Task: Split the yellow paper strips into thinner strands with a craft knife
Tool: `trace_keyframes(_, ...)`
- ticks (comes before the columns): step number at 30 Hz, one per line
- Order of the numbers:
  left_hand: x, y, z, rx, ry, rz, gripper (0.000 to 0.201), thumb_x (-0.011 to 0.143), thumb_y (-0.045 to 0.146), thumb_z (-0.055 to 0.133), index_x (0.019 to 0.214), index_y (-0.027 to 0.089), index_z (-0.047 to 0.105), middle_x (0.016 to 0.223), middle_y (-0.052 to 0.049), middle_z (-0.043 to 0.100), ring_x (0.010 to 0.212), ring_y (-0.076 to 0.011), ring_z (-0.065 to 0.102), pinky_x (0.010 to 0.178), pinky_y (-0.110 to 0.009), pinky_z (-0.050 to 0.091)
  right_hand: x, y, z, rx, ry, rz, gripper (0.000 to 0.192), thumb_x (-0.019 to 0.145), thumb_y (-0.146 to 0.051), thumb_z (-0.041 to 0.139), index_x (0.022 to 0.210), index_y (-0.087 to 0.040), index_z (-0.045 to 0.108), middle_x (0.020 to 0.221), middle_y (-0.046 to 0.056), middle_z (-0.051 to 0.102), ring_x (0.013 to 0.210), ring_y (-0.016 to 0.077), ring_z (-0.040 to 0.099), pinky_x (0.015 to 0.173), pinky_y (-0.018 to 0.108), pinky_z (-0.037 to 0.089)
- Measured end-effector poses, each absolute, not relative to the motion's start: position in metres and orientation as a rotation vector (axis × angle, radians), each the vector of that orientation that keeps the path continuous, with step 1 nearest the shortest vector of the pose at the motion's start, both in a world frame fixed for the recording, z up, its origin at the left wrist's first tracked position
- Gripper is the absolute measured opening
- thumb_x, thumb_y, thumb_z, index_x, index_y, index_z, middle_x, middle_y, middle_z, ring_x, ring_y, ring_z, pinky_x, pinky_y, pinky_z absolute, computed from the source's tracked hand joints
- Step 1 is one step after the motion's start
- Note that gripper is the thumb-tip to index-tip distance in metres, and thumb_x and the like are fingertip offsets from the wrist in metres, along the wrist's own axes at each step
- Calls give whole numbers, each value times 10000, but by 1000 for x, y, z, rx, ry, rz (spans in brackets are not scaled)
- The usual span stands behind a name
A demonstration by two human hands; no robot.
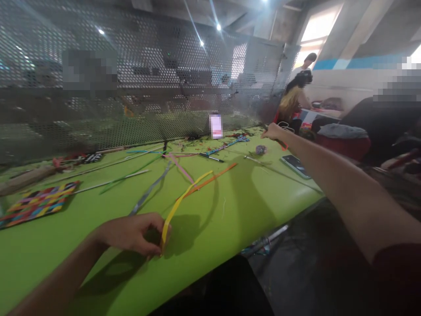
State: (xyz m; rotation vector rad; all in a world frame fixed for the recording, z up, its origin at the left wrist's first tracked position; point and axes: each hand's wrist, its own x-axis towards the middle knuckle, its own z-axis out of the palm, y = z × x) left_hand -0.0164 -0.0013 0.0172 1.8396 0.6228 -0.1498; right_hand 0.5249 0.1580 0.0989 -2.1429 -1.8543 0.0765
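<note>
My left hand (141, 235) is closed in a pinch on the lower end of a yellow strip (184, 195), which arches up and away over the green table. An orange strip (217, 175) lies partly under it, near a pink strip (180, 166) and a grey strip (151, 188). Stretched far out to the right, my right hand (274, 131) has its fingers curled at the table's back end. A dark thing shows at its fingertips and a red-orange loop (284, 145) below it; what it holds is unclear.
A woven multicolour mat (41, 202) lies at left on the green table (210, 228). A pen (212, 157), a phone (295, 166), a small ball (261, 149) and thin sticks lie about. Perforated metal panels (138, 105) stand behind. Other people (297, 94) are at back right.
</note>
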Motion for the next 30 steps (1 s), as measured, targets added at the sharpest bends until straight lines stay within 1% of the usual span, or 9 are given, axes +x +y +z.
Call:
trace_keyframes(3, -14, -1, 20, 1885, 624, -181, 137, 773, 312, 708, 775, 176, 718, 719, -26, 696, 699, -178, 649, 654, -238, 547, 516, 151, 98, -2315, -1876, 215, 227, 911, -273, 651, 899, -47, 662, 751, 31, 630, 600, 53, 537, 597, 189, 442)
trace_keyframes(5, -14, -2, 20, 1891, 650, -184, 139, 773, 321, 710, 781, 182, 720, 732, -22, 704, 698, -177, 658, 650, -234, 549, 510, 146, 102, -2365, -1914, 279, 224, 878, -224, 673, 748, -43, 651, 571, -18, 546, 482, 24, 434, 526, 183, 347)
trace_keyframes(8, -14, -3, 18, 1898, 671, -177, 148, 774, 331, 709, 784, 183, 713, 745, -20, 702, 690, -175, 662, 641, -236, 551, 503, 139, 113, -2428, -1961, 364, 292, 870, -215, 675, 626, -86, 579, 469, -85, 438, 414, 13, 353, 489, 169, 302)
trace_keyframes(12, -16, -2, 15, 1938, 671, -151, 156, 771, 337, 716, 792, 183, 714, 796, -27, 708, 703, -173, 667, 662, -244, 559, 499, 132, 130, -2503, -1988, 412, 354, 838, -180, 686, 536, -106, 517, 431, -97, 393, 396, 8, 310, 471, 175, 258)
trace_keyframes(17, -15, -3, 17, 1949, 633, -129, 159, 779, 337, 714, 802, 181, 724, 759, -20, 708, 702, -170, 668, 668, -237, 555, 497, 125, 141, -2497, -1986, 260, 277, 864, -188, 657, 637, -35, 615, 597, 15, 564, 478, 8, 400, 503, 182, 301)
trace_keyframes(20, -13, -3, 17, 1923, 618, -120, 150, 787, 331, 714, 806, 183, 729, 760, -19, 713, 699, -168, 667, 653, -228, 549, 493, 125, 143, -2516, -1930, 120, 203, 935, -248, 608, 948, -52, 657, 889, 65, 649, 688, 65, 578, 633, 186, 467)
trace_keyframes(23, -11, -1, 13, 1914, 601, -131, 182, 809, 347, 710, 796, 167, 732, 742, -31, 712, 688, -168, 665, 645, -227, 535, 487, 117, 144, -2498, -1880, 24, 270, 967, -330, 576, 1131, -120, 614, 1088, 73, 627, 929, 149, 630, 806, 319, 554)
trace_keyframes(26, -8, 2, 8, 1874, 546, -93, 240, 847, 384, 686, 797, 151, 713, 711, -33, 692, 670, -155, 649, 645, -226, 508, 473, 91, 143, -2359, -1885, -39, 245, 956, -303, 587, 1105, -112, 625, 1083, 88, 628, 927, 150, 617, 823, 308, 532)
trace_keyframes(30, -4, 4, 5, 1766, 554, 13, 261, 881, 419, 645, 850, 159, 638, 709, 0, 623, 623, -129, 607, 623, -228, 480, 439, 28, 127, -2067, -2045, 122, 190, 918, -237, 595, 1063, -136, 666, 906, 92, 669, 777, 144, 583, 699, 249, 467)
